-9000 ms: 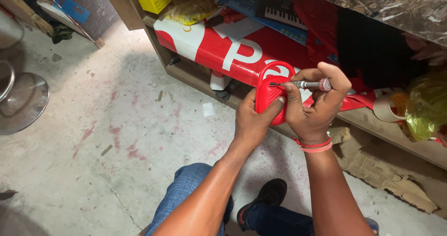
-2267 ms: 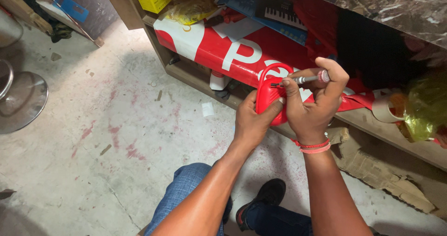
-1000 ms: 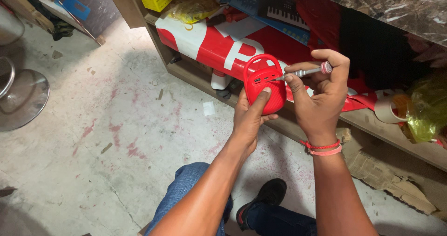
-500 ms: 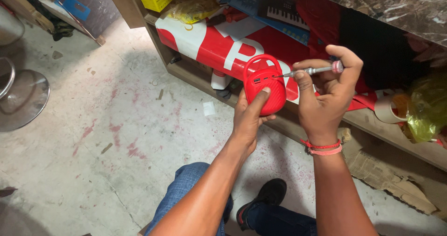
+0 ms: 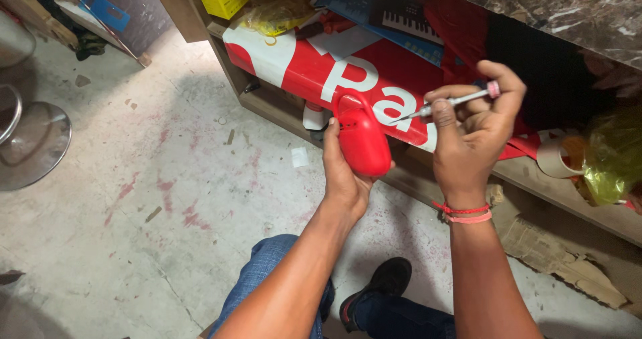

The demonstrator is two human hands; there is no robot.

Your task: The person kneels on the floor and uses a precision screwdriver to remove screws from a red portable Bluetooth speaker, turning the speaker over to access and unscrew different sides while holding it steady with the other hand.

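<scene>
Red casing point(image 5: 361, 138) in left hand point(image 5: 344, 175) fingers, screwdriver point(image 5: 451, 101) beside

Both forearms bare, no sleeves. Right hand point(image 5: 471, 135): two thin cord bands at the wrist, one red, one pink. Left hand point(image 5: 344, 172): nothing worn. Blue denim jeans point(image 5: 267, 279), black shoe point(image 5: 378, 292) near bottom centre.

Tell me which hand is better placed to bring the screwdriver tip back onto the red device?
Right, probably. The right hand already holds the small screwdriver, its tip just beside the red device. The left hand is occupied gripping that device.
</scene>
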